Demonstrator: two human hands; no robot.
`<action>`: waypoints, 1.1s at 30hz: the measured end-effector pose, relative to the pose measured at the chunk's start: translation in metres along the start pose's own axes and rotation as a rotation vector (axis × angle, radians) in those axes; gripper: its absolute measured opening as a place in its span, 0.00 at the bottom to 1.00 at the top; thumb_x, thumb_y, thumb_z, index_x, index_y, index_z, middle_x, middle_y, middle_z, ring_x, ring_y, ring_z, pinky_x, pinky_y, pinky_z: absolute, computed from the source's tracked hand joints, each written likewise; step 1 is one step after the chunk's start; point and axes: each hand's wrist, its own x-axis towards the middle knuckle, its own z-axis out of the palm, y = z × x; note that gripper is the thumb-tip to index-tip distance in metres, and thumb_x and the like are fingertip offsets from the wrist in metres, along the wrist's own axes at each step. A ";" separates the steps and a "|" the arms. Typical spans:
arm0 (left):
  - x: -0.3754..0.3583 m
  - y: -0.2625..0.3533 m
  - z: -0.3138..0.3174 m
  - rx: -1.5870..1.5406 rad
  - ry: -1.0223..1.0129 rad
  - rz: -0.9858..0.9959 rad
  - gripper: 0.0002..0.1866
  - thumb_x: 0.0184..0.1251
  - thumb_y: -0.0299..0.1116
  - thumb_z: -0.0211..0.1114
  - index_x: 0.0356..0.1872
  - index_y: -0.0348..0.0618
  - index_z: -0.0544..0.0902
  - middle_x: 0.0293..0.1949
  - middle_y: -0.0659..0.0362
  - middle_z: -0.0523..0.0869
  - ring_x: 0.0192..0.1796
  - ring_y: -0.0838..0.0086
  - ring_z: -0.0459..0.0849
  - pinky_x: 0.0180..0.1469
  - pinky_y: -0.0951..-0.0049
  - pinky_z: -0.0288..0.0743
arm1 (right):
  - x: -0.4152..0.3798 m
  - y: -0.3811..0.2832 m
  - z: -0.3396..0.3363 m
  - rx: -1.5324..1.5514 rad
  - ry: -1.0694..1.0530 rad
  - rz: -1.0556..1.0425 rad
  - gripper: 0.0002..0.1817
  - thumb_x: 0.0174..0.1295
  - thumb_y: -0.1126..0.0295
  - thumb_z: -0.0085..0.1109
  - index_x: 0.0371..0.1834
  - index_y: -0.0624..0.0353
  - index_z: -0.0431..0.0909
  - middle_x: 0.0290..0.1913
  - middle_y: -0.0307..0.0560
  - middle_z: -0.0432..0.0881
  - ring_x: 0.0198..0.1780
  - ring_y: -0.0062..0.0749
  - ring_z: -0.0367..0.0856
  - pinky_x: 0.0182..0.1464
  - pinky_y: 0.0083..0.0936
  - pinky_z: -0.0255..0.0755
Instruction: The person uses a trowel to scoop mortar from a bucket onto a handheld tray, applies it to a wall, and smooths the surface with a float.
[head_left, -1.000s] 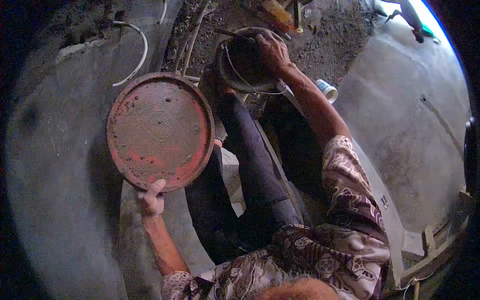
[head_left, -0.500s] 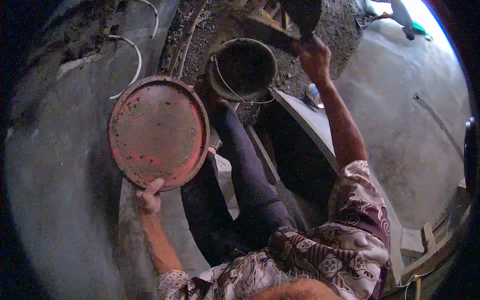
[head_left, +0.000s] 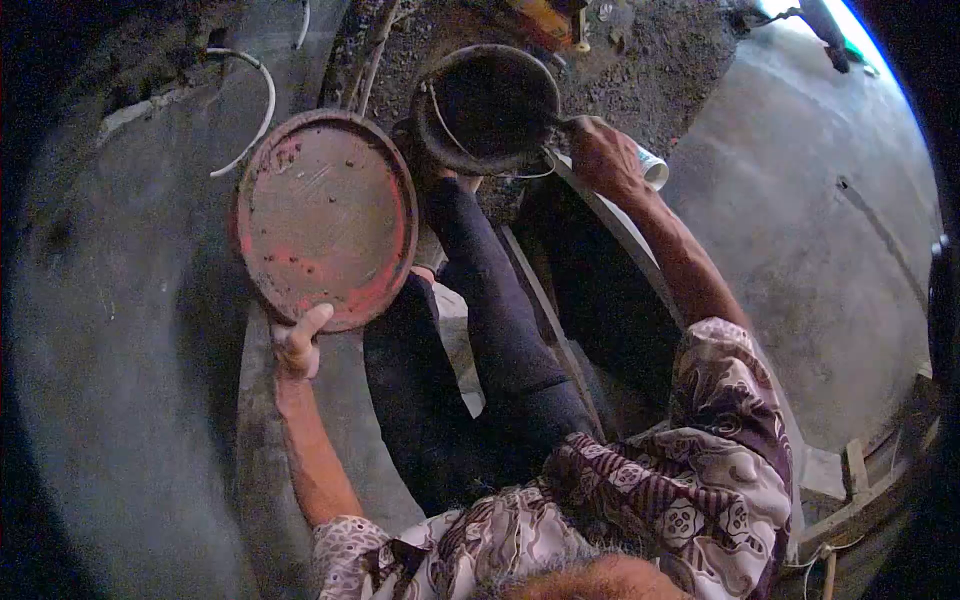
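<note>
My left hand (head_left: 300, 342) grips the near rim of a round red lid (head_left: 325, 215), its thumb on top. The lid has a raised edge, and grey mortar smears most of its face, with red showing through in patches. Beyond my feet stands a dark bucket (head_left: 428, 125) with a wire handle. My right hand (head_left: 603, 155) is at the bucket's right rim, closed round the handle of a dark trowel (head_left: 562, 124). The trowel's blade is down in the bucket, lost in the dark inside.
A white cup-like container (head_left: 653, 170) lies beside my right wrist. Pale curved pipe (head_left: 270, 105) sticks out from the grey wall (head_left: 110, 300) at left. Gravelly ground (head_left: 640, 70) lies past the bucket, with a yellowish object (head_left: 545, 22) on it. A grey slab (head_left: 790, 230) spans the right.
My right hand has swung down and nearer, bringing the trowel from beyond the bucket into it. The lid in my left hand has shifted slightly up and tilted.
</note>
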 end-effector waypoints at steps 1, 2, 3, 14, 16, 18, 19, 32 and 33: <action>0.005 -0.004 -0.002 0.017 -0.002 0.032 0.33 0.45 0.29 0.66 0.58 0.37 0.68 0.55 0.57 0.73 0.57 0.65 0.71 0.63 0.66 0.60 | 0.002 -0.007 0.003 -0.026 -0.087 -0.068 0.11 0.55 0.66 0.51 0.42 0.52 0.72 0.40 0.49 0.78 0.44 0.45 0.78 0.40 0.39 0.74; 0.010 -0.008 -0.002 0.034 -0.005 0.063 0.33 0.45 0.30 0.66 0.57 0.36 0.69 0.55 0.57 0.74 0.57 0.65 0.71 0.63 0.66 0.60 | 0.012 -0.011 0.009 -0.024 -0.091 -0.066 0.11 0.55 0.66 0.51 0.42 0.52 0.72 0.40 0.49 0.78 0.44 0.45 0.78 0.40 0.39 0.74; 0.013 0.007 0.006 0.036 -0.006 0.058 0.33 0.45 0.30 0.66 0.57 0.36 0.69 0.55 0.57 0.74 0.57 0.65 0.71 0.63 0.66 0.60 | 0.032 -0.011 0.019 -0.117 -0.062 -0.117 0.10 0.56 0.66 0.50 0.41 0.52 0.73 0.39 0.48 0.77 0.44 0.44 0.78 0.39 0.38 0.74; 0.046 0.034 0.036 -0.121 -0.038 0.046 0.35 0.43 0.27 0.70 0.59 0.40 0.70 0.56 0.59 0.74 0.58 0.68 0.71 0.63 0.67 0.61 | 0.144 -0.005 0.122 -0.039 -0.101 -0.001 0.08 0.54 0.65 0.56 0.36 0.51 0.80 0.36 0.46 0.82 0.40 0.42 0.82 0.36 0.34 0.76; 0.045 0.028 0.036 -0.117 -0.056 0.059 0.33 0.44 0.28 0.70 0.57 0.39 0.71 0.55 0.59 0.75 0.57 0.68 0.72 0.63 0.67 0.61 | 0.129 -0.032 0.047 -0.083 -0.338 0.089 0.10 0.54 0.64 0.57 0.38 0.54 0.78 0.36 0.53 0.82 0.38 0.45 0.82 0.36 0.38 0.76; 0.044 0.025 0.036 -0.112 -0.075 0.073 0.31 0.44 0.28 0.70 0.56 0.39 0.73 0.54 0.58 0.76 0.57 0.69 0.72 0.63 0.67 0.61 | 0.119 0.000 0.062 0.161 -0.333 0.185 0.10 0.55 0.66 0.56 0.38 0.58 0.78 0.36 0.57 0.81 0.39 0.47 0.83 0.36 0.41 0.76; 0.044 0.026 0.037 -0.122 -0.060 -0.011 0.29 0.45 0.29 0.70 0.53 0.38 0.75 0.53 0.58 0.77 0.56 0.69 0.73 0.63 0.67 0.61 | 0.115 0.008 0.075 0.058 -0.261 0.167 0.10 0.55 0.68 0.55 0.38 0.58 0.78 0.35 0.57 0.81 0.39 0.47 0.83 0.35 0.41 0.76; 0.057 0.051 0.044 -0.087 -0.095 0.031 0.31 0.45 0.28 0.68 0.56 0.38 0.70 0.53 0.59 0.75 0.56 0.68 0.72 0.62 0.68 0.62 | 0.093 -0.004 0.090 0.134 -0.160 0.285 0.13 0.55 0.59 0.57 0.35 0.56 0.80 0.35 0.56 0.82 0.38 0.55 0.81 0.38 0.42 0.76; 0.060 0.050 0.043 -0.089 -0.097 0.033 0.31 0.45 0.28 0.68 0.56 0.38 0.70 0.53 0.59 0.75 0.56 0.68 0.72 0.62 0.68 0.62 | 0.087 0.004 0.096 0.109 -0.091 0.152 0.14 0.55 0.59 0.57 0.36 0.57 0.80 0.35 0.57 0.82 0.38 0.55 0.81 0.38 0.42 0.76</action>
